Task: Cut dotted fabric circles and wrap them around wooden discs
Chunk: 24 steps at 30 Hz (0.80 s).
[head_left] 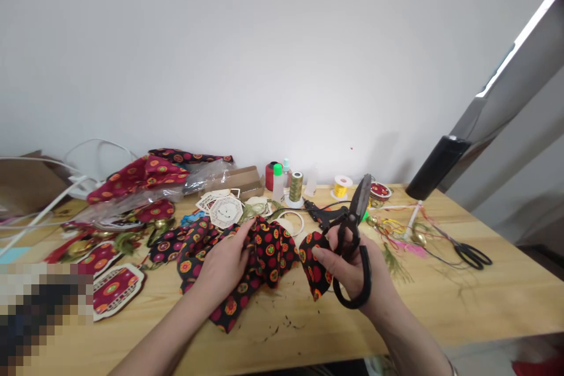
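Black fabric [268, 247] printed with red, orange and green round motifs lies bunched in front of me. My left hand [227, 261] is closed on it, fingertips hidden in the folds. In my right hand [361, 270] is a pair of black-handled scissors [353, 217], blades pointing up and away from the cloth. My right thumb also pinches a small piece of the same fabric [315, 267], which hangs beside the larger cloth. Whether the two pieces are still joined I cannot tell. Dark scraps [286, 324] are scattered on the wooden table [335, 335] below.
Behind the cloth are wooden cutouts [226, 211], a green-capped bottle [278, 183], an olive thread spool [296, 187] and a black glue gun [324, 214]. Finished-looking red ornaments [117, 289] lie left. Other scissors [473, 255], cords and a black cylinder [437, 167] are right.
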Available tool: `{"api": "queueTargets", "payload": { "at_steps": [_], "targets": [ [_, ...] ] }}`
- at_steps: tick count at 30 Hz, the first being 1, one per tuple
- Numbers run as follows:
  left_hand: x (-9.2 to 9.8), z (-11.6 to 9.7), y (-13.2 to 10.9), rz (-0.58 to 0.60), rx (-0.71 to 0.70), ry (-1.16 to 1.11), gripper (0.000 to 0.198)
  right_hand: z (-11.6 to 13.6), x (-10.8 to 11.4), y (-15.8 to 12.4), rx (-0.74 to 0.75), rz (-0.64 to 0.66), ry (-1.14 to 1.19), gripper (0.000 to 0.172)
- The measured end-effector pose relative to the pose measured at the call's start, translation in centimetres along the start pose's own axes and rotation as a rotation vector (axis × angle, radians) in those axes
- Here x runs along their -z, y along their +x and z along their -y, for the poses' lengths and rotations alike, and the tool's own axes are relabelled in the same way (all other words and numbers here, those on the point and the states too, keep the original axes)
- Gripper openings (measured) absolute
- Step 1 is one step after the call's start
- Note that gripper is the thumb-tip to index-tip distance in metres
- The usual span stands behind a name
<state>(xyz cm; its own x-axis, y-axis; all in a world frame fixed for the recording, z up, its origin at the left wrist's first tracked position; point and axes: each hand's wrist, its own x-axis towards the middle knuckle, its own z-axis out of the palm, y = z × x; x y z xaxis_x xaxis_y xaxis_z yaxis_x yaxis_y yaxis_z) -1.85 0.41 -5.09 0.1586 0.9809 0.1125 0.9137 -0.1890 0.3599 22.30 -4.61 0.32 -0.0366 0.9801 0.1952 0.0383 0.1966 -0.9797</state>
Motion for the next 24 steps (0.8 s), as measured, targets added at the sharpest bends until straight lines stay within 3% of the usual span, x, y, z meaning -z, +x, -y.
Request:
{"api": "queueTargets", "payload": {
  "at_steps": [2, 8, 12, 14, 16, 18, 19, 20, 22, 24],
  "targets": [
    [1.4, -0.3, 0.3, -0.062, 0.048, 0.031, 0.054, -0.2, 0.1, -0.2, -0.015, -0.010, -0.016, 0.030],
    [6.0, 0.1, 1.3, -0.412, 0.171, 0.099, 0.049, 0.2, 0.2, -0.6, -0.049, -0.035, 0.008, 0.030],
    [7.5, 1.2, 1.3, -0.351, 0.234, 0.193, 0.054, 0.5, 0.2, -0.8, -0.052, -0.030, 0.022, 0.030],
    [7.7, 1.0, 0.6, -0.443, 0.156, 0.163, 0.057, 0.5, 0.3, -0.8, -0.051, -0.029, 0.009, 0.030],
    [7.5, -0.2, -0.8, -0.653, 0.007, 0.040, 0.056, 0.4, 0.2, -0.9, -0.055, -0.018, -0.013, 0.030],
    [6.9, -2.1, -2.5, -0.691, -0.173, -0.152, 0.049, 0.2, -0.1, -1.1, -0.061, 0.029, -0.025, 0.029],
    [6.3, -3.1, -3.3, -0.613, -0.239, -0.294, 0.045, 0.2, -0.3, -1.2, -0.058, 0.064, -0.029, 0.029],
    [5.7, -4.1, -4.0, -0.440, -0.237, -0.473, 0.044, 0.1, -0.4, -1.4, -0.051, 0.105, -0.030, 0.029],
    [4.2, -5.8, -4.9, -0.065, -0.150, -0.916, 0.048, 0.0, -0.7, -1.7, -0.035, 0.188, -0.037, 0.028],
    [3.0, -6.9, -5.2, 0.176, -0.038, -1.274, 0.059, 0.0, -0.8, -1.9, -0.038, 0.240, -0.050, 0.026]
  ]
}}
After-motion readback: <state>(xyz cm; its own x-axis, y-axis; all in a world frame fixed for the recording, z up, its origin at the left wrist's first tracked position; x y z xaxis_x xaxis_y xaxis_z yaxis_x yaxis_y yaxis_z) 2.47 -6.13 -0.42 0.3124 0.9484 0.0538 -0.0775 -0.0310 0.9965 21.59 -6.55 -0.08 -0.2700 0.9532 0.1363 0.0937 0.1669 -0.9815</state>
